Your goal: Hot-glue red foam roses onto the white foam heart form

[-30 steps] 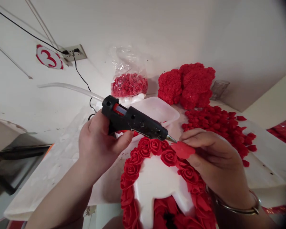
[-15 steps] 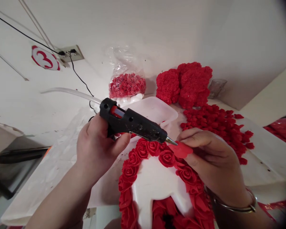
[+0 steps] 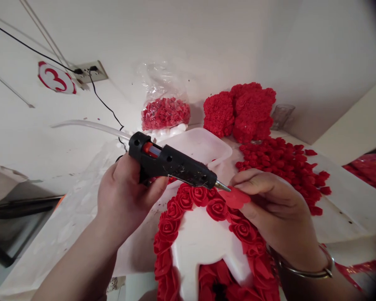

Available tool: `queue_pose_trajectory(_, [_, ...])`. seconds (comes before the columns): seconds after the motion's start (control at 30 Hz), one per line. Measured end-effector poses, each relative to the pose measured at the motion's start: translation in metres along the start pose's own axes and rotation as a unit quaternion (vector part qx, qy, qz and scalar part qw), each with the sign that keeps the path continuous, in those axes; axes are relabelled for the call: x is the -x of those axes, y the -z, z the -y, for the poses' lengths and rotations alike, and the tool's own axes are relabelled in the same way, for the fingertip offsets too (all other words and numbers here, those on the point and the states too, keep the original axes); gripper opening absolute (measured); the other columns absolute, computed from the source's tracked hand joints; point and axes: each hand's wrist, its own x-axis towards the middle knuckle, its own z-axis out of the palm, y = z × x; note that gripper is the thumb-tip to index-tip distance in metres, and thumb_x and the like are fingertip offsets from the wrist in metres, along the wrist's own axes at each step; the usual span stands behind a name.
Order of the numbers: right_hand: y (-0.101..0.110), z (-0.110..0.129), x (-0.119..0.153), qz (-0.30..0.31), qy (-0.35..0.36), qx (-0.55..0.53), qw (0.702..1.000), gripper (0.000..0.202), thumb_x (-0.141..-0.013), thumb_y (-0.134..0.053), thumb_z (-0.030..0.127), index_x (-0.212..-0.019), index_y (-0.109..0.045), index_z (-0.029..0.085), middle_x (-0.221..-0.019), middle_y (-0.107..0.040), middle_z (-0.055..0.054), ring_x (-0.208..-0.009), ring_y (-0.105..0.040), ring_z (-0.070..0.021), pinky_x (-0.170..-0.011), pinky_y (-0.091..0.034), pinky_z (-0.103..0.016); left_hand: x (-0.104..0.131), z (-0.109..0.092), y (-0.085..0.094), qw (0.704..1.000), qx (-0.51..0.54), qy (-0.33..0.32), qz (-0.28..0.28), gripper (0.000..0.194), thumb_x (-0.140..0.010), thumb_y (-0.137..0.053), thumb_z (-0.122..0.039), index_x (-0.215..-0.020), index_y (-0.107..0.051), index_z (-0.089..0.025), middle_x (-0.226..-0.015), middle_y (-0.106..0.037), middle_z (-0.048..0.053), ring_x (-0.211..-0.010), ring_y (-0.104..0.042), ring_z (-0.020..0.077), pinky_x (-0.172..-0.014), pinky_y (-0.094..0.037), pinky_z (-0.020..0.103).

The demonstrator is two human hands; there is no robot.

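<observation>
Pale wall [image 3: 138, 33] behind, white counter [image 3: 319, 228] below, and glue gun [image 3: 178, 165] meets petal [image 3: 235, 200]!
Nearest, low in the centre, sits the white form [image 3: 207, 234], edged with red foam roses [image 3: 217, 209]; just above it, the left hand [image 3: 122, 200] grips the black glue gun, while the right hand [image 3: 278, 213] pinches that red petal right at the nozzle, touching or barely over, can't tell! Beyond them, a translucent tray [image 3: 203, 140], loose red blooms [image 3: 278, 163] heaped to its right, then a clear bag [image 3: 166, 113] of roses and, up the wall, a socket [image 3: 97, 72].
</observation>
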Motion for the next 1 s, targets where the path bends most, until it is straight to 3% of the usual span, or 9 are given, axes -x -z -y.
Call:
queue_pose_trajectory(0.37, [0.0007, 0.0013, -0.0021, 0.009, 0.002, -0.036, 0.999, 0.027, -0.081, -0.068, 0.003, -0.09, -0.068, 0.029, -0.087, -0.073, 0.002, -0.081, -0.073, -0.0122, -0.07, -0.062, -0.022, -0.0019, 0.0026, -0.0016, 1.0, -0.022, 0.012, -0.006, 0.026, -0.067, -0.059, -0.03, -0.073, -0.034, -0.025, -0.05, -0.037, -0.008, -0.046, -0.032, 0.0092, -0.044, -0.023, 0.023])
queue_pose_trajectory(0.73, [-0.0004, 0.0014, 0.0004, -0.009, -0.007, -0.056, 0.998, 0.03, -0.08, -0.068, 0.0, -0.089, -0.069, 0.029, -0.089, -0.072, 0.003, -0.082, -0.072, -0.0108, -0.073, -0.062, -0.021, -0.0004, 0.0032, -0.0006, 0.997, -0.059, -0.041, -0.035, 0.025, -0.071, -0.058, -0.032, -0.073, -0.034, -0.024, -0.05, -0.036, -0.009, -0.044, -0.033, 0.0077, -0.043, -0.024, 0.022])
queue_pose_trajectory(0.9, [0.0003, 0.003, 0.0012, -0.007, -0.027, -0.105, 0.994, 0.03, -0.08, -0.067, -0.001, -0.091, -0.069, 0.028, -0.093, -0.073, 0.002, -0.086, -0.072, -0.0108, -0.076, -0.062, -0.02, -0.0002, -0.0009, 0.0029, 0.997, -0.071, -0.014, -0.038, 0.023, -0.068, -0.059, -0.032, -0.072, -0.038, -0.024, -0.053, -0.04, -0.006, -0.048, -0.044, 0.01, -0.044, -0.03, 0.023])
queue_pose_trajectory(1.0, [0.0018, 0.0025, 0.0037, -0.029, -0.064, -0.154, 0.986, 0.029, -0.082, -0.067, 0.001, -0.091, -0.067, 0.028, -0.095, -0.072, 0.003, -0.086, -0.072, -0.0106, -0.077, -0.062, -0.02, 0.0008, 0.008, 0.007, 0.998, -0.054, 0.031, -0.021, 0.023, -0.07, -0.062, -0.039, -0.076, -0.045, -0.024, -0.054, -0.045, -0.006, -0.047, -0.046, 0.0106, -0.043, -0.033, 0.025])
